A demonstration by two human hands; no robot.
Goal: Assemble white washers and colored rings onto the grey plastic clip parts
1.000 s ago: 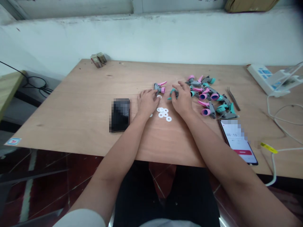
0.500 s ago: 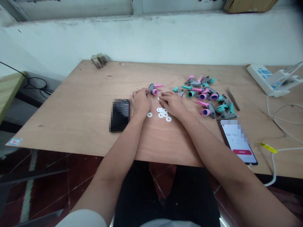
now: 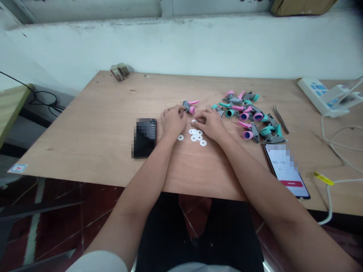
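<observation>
My left hand (image 3: 173, 121) is closed on a grey spray trigger head (image 3: 191, 110) with a pink lever and pink collar. The collar points to the right, toward my other hand. Just across from it, my right hand (image 3: 212, 121) pinches a white washer (image 3: 194, 121) between thumb and fingertips, a short gap from the collar. Several white washers (image 3: 195, 132) lie overlapping on the table below my hands. One single washer (image 3: 178, 138) lies apart, near my left wrist. My left fingertips are partly hidden behind the hand.
Several pink and teal spray trigger heads (image 3: 247, 135) lie heaped to the right, with tweezers (image 3: 280, 119) beyond them. A dark phone (image 3: 144, 139) lies left of my left arm. A lit phone (image 3: 287, 172), a power strip (image 3: 314, 92) and a white cable (image 3: 329, 204) are at the right.
My left hand has shifted to the right with the spray trigger head, whose collar has turned from facing me toward the right. My right hand has moved slightly right with the washer.
</observation>
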